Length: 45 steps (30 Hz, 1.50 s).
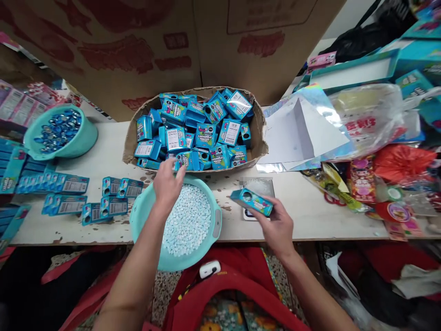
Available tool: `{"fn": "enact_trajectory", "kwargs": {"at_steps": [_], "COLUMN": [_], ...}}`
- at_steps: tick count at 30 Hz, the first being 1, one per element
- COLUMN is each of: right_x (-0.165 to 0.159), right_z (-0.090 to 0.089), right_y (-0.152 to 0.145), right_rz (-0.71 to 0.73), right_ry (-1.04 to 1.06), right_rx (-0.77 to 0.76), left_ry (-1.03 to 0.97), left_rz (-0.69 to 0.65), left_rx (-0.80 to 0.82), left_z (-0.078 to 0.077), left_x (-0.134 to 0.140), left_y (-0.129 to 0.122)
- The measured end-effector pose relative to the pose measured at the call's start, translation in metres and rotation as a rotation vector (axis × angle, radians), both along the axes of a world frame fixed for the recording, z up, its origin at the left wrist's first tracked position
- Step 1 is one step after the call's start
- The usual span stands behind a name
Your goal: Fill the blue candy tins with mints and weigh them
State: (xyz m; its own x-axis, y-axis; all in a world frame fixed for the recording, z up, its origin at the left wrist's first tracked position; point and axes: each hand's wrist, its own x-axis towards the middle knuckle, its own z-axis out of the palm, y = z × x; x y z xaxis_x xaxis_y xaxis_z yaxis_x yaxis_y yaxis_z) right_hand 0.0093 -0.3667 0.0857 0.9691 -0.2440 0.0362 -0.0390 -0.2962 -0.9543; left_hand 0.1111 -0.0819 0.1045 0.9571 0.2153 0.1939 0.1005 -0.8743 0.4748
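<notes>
My right hand [279, 226] grips a small blue candy box [255, 201], which is tilted above a small digital scale [248, 215]. Over the far rim of a turquoise basin [216, 225] reaches my left hand [167, 183], its thumb and fingers apart. Those fingertips are close to a blue box at the near edge of a cut-down cardboard carton [257, 147]; whether they touch it I cannot tell. Pale blue and white candies [188, 220] fill much of the basin. Inside the carton lies a jumbled heap of blue candy boxes [206, 134].
Left on the table are small groups of blue boxes [70, 204] and a turquoise bowl [90, 138] of shiny blue pieces. A large cardboard box [213, 46] stands behind. To the right lie white sheets [292, 133], plastic bags [368, 110] and a red bag [403, 163].
</notes>
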Motion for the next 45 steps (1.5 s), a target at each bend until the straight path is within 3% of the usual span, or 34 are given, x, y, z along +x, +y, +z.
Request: {"fn": "enact_trajectory", "kwargs": {"at_steps": [2, 5, 8, 10, 13, 15, 18, 20, 22, 26, 28, 30, 32, 34, 36, 37, 39, 41, 43, 45], "right_x": [0.008, 0.025, 0.031, 0.027, 0.012, 0.002, -0.005, -0.003, 0.001, 0.007, 0.007, 0.006, 0.006, 0.004, 0.001, -0.001, -0.005, -0.008, -0.008, -0.007], "right_z": [-0.023, -0.060, -0.083, -0.083, -0.063, -0.044, -0.018, -0.007, 0.000, 0.007, 0.007, 0.005, -0.002, -0.012, -0.026, -0.033, -0.045, -0.053, -0.055, -0.053], "right_y": [-0.025, -0.048, -0.056, -0.054, -0.045, -0.032, -0.001, 0.024, 0.048, 0.083, 0.094, 0.102, 0.107, 0.111, 0.116, 0.120, 0.127, 0.132, 0.135, 0.135], "right_rz": [-0.145, -0.228, -0.231, -0.246, -0.331, -0.356, -0.181, 0.027, 0.210, 0.440, 0.446, 0.346, 0.191, 0.097, 0.120, 0.166, 0.251, 0.266, 0.236, 0.203], "right_ry": [-0.018, -0.052, -0.014, -0.023, -0.163, -0.280, -0.344, -0.268, -0.165, -0.066, 0.011, 0.093, 0.108, 0.050, -0.025, -0.067, -0.132, -0.166, -0.179, -0.181], "right_rx": [-0.104, -0.163, -0.150, -0.187, -0.352, -0.422, -0.318, -0.149, 0.022, 0.261, 0.366, 0.422, 0.406, 0.351, 0.297, 0.278, 0.255, 0.242, 0.218, 0.195], "left_ry": [0.166, 0.449, 0.474, 0.376, 0.136, -0.041, -0.032, 0.105, 0.185, 0.272, 0.330, 0.364, 0.333, 0.329, 0.455, 0.545, 0.673, 0.687, 0.650, 0.578], "left_rz": [-0.111, -0.115, -0.003, 0.067, 0.168, 0.158, 0.076, 0.074, 0.097, 0.087, 0.018, -0.086, -0.096, 0.033, 0.175, 0.214, 0.232, 0.232, 0.236, 0.274], "left_rx": [0.154, 0.314, 0.330, 0.245, -0.062, -0.456, -1.138, -1.428, -1.560, -1.650, -1.615, -1.435, -1.043, -0.554, -0.175, -0.066, 0.014, -0.006, -0.097, -0.324], "left_z": [0.003, -0.004, -0.009, -0.004, 0.014, 0.026, 0.032, 0.026, 0.014, -0.006, -0.010, -0.015, -0.025, -0.042, -0.060, -0.069, -0.080, -0.086, -0.088, -0.090], "left_x": [0.041, 0.083, 0.093, 0.087, 0.064, 0.038, -0.010, -0.042, -0.069, -0.104, -0.114, -0.120, -0.125, -0.132, -0.142, -0.147, -0.156, -0.160, -0.157, -0.150], "left_y": [-0.016, -0.036, -0.041, -0.032, -0.004, 0.015, 0.027, 0.024, 0.014, -0.008, -0.014, -0.010, 0.002, 0.018, 0.025, 0.024, 0.011, -0.011, -0.031, -0.042]}}
